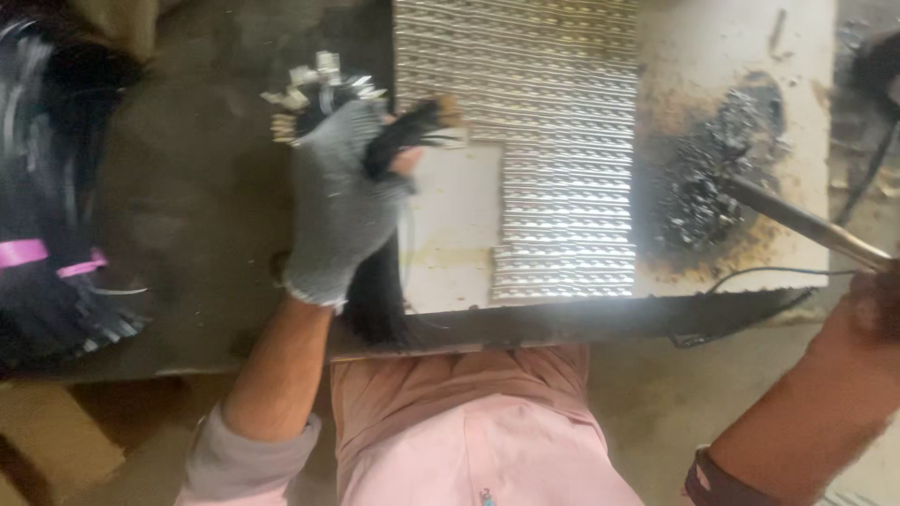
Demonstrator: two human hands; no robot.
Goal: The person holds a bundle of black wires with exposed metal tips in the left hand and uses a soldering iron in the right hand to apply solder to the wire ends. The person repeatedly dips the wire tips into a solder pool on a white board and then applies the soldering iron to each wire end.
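Black hair bundle (380,281): gripped upright-to-slanting in the left hand (339,201), top end emerging near the thumb, long tail hanging down over the near edge of the work board (450,225) toward the lap.
Left hand: grey knit glove, fingers curled tight around the bundle; a fan of small metal clips (314,89) protruding above the knuckles, held in the same fist.
Right hand (877,300): at the right border of the view, blurred and mostly cut off; closed or loose, cannot tell. Long metal rod (797,220) running from it up-left, tip resting in a black sticky patch (722,169) on the board.
Ridged metal comb plate (562,141): covering the board's middle, left edge just beside the gloved hand, near edge close to the board's front rim.
Bare pale strip between plate and front rim: open room directly under the bundle.
Dark table surface (187,215) left of the board: free space between the glove and a stack of black hair bundles (47,215) tied with pink bands at the far left edge.
Pink garment (469,431) below the front edge.
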